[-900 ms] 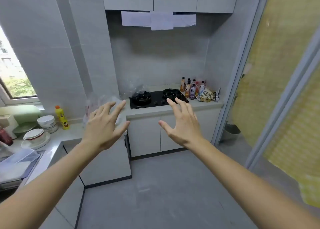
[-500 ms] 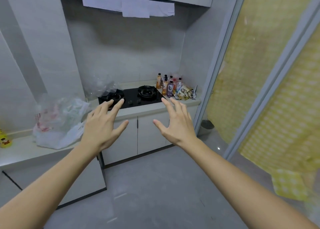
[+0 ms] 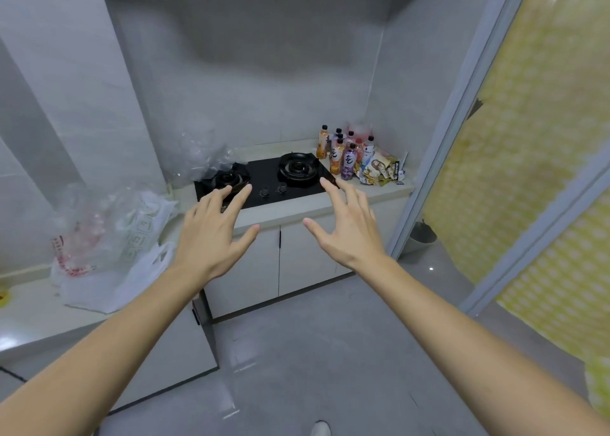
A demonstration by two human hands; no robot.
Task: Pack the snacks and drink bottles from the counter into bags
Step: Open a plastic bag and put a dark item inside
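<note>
Several drink bottles (image 3: pixel 343 151) with black caps stand in the counter's far right corner. Snack packets (image 3: pixel 379 169) lie in a heap just right of them. A pile of clear and white plastic bags (image 3: pixel 109 247) sits on the left counter, and another clear bag (image 3: pixel 204 155) rests behind the stove's left burner. My left hand (image 3: pixel 211 234) and my right hand (image 3: pixel 346 227) are stretched forward in the air, fingers spread, holding nothing. Both are well short of the counter.
A black two-burner gas stove (image 3: pixel 267 179) is set into the counter (image 3: pixel 287 209) between bags and bottles. White cabinet doors (image 3: pixel 264 270) are below. A yellow patterned sliding door (image 3: pixel 541 158) lines the right side. A small bin (image 3: pixel 422 237) stands by the door frame.
The view has turned right and come closer to the stove counter; the sink and dishes at left have left the view. Both hands stay spread and empty.
</note>
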